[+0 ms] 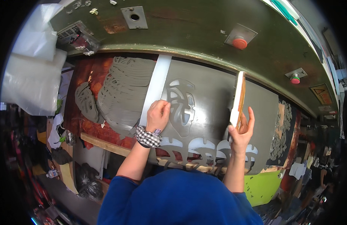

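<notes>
From the head view, bounded toward 12 o'clock by a green machine beam (188,33) and toward 10 o'clock by a white strip (158,84). Open between the hands: plain surface of a gray sheet (213,92). Narrowed toward 6 o'clock by a row of arched cutouts.

Grasping the near end of a white-edged board (236,103), toward 3 o'clock, between thumb and fingers of the right hand (243,133). Curled, at the sheet's left part, the left hand (157,114); cannot tell whether pinching anything. Just at 3 o'clock from those fingertips, a slotted oval shape (183,129).

Smooth and glossy in places, the sheet; orange-brown on one face, the board.
</notes>
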Tool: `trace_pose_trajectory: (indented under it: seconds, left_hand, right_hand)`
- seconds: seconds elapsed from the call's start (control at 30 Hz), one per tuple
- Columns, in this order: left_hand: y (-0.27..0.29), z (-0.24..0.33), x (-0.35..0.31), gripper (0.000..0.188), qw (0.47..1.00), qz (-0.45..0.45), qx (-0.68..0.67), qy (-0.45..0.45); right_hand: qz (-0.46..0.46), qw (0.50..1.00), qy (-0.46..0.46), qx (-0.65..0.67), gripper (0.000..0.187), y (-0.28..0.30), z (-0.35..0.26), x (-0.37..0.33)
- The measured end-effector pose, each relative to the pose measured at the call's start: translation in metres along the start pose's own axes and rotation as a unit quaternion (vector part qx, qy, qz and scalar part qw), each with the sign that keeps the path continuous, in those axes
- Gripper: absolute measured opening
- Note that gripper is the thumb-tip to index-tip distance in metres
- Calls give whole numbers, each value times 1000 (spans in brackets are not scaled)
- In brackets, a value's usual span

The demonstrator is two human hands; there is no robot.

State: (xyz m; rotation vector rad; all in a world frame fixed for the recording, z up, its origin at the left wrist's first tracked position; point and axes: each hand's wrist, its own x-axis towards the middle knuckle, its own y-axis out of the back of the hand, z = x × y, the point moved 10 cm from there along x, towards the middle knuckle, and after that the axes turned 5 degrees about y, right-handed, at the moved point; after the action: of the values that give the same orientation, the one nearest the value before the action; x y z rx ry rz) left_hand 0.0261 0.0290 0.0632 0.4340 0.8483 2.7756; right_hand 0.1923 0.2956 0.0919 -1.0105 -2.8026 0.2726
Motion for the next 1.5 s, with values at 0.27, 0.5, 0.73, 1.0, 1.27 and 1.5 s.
trace_pose_trajectory:
  seconds: [0.27, 0.5, 0.73, 1.0, 1.27, 1.5]
  left_hand:
    - [23, -9, 11, 5, 999, 26, -29, 19]
    - [60, -31, -22, 11, 982, 107, 143, 69]
    - [17, -68, 31, 22, 988, 86, 113, 57]
    - [-10, -60, 99, 32, 982, 17, 186, 35]
    - [-5, -92, 78, 23, 990, -7, 140, 6]
    - [0, -97, 55, 25, 994, 32, 75, -68]
  right_hand:
    - [-161, 842, 187, -480, 112, -71, 25, 25]
    - [-76, 898, 139, -410, 116, -27, 27, 100]
    - [295, 787, 249, -482, 90, 118, -114, 205]
    - [264, 779, 288, -491, 95, 133, -76, 195]
    - [389, 820, -35, -418, 34, 273, 16, 89]
    - [390, 834, 35, -389, 23, 278, 13, 47]
